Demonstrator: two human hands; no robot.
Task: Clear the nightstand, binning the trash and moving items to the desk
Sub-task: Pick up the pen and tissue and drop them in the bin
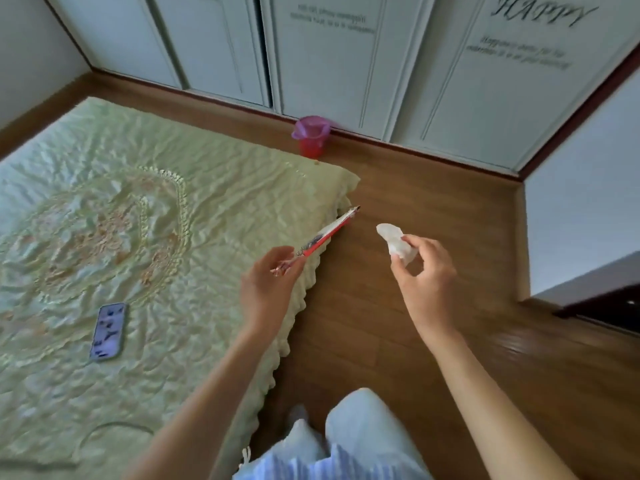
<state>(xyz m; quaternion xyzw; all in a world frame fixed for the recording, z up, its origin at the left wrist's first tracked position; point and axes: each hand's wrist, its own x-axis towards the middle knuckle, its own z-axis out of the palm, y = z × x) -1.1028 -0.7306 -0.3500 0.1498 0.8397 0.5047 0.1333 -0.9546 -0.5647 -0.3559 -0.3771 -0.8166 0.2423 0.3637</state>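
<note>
My left hand [268, 282] pinches one end of a long, flat red-and-white wrapper [329, 232] that sticks out over the bed's edge toward the far right. My right hand [424, 271] holds a crumpled white tissue [396, 242] between thumb and fingers, above the wooden floor. A small red bin [311, 136] with a purple liner stands on the floor by the wardrobe, past the corner of the bed and well beyond both hands. The nightstand and the desk are not in view.
A bed with a pale green quilted cover [138, 209] fills the left side; a phone [108, 331] lies on it. White wardrobe doors [346, 57] run along the far wall. A dark piece of furniture [602, 303] juts in at the right. My legs are at the bottom.
</note>
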